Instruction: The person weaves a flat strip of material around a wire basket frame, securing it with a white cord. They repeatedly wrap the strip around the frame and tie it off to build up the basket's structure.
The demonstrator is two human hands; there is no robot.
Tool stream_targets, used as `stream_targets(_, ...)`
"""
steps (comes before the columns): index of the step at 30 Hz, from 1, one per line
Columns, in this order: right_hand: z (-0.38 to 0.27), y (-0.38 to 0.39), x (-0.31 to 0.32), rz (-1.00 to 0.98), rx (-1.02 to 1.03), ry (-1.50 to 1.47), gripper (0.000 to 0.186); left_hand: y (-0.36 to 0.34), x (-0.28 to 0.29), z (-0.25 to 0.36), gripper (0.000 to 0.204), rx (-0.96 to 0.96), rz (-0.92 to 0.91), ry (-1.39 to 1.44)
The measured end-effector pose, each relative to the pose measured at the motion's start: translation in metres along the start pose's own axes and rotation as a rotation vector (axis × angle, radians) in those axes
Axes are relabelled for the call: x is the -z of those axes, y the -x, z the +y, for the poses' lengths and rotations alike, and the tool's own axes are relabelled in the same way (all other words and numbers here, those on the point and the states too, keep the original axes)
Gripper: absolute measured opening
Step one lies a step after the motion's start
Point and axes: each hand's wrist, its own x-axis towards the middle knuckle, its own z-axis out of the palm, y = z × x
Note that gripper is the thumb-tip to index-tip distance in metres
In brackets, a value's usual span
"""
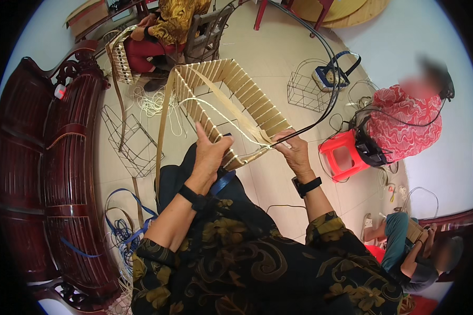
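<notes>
A rectangular basket frame (268, 109) wrapped in tan strip with white cord lashing is tilted in front of me, with an open wire-grid bottom. My left hand (209, 152) grips its lower left side, index finger raised along the outside. My right hand (294, 149) pinches the near right corner, where a loose tan strap (223, 100), a white cord (226, 113) and long black strands (325, 113) meet. The strands arch up to the top of the view. Another tan strip (160, 147) hangs down the left.
A wooden bench (71, 157) stands left. Wire frames (307, 94) and tangled cords (152, 105) lie on the floor. A seated person (178, 26) works ahead; others sit at right (402, 126) and lower right (415, 268). A red stool (328, 152) is beside me.
</notes>
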Motion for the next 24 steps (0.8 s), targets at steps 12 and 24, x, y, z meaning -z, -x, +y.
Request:
stream_targets(12, 0.021, 0.01, -0.008, 0.043, -0.168, -0.098, 0.012, -0.037, -0.004, -0.022, 0.119, 0.042, -0.021, -0.21)
stream_targets(24, 0.052, 0.027, -0.01, 0.125, -0.364, -0.162, 0.017, -0.086, -0.027, -0.059, 0.113, 0.128, -0.069, -0.253)
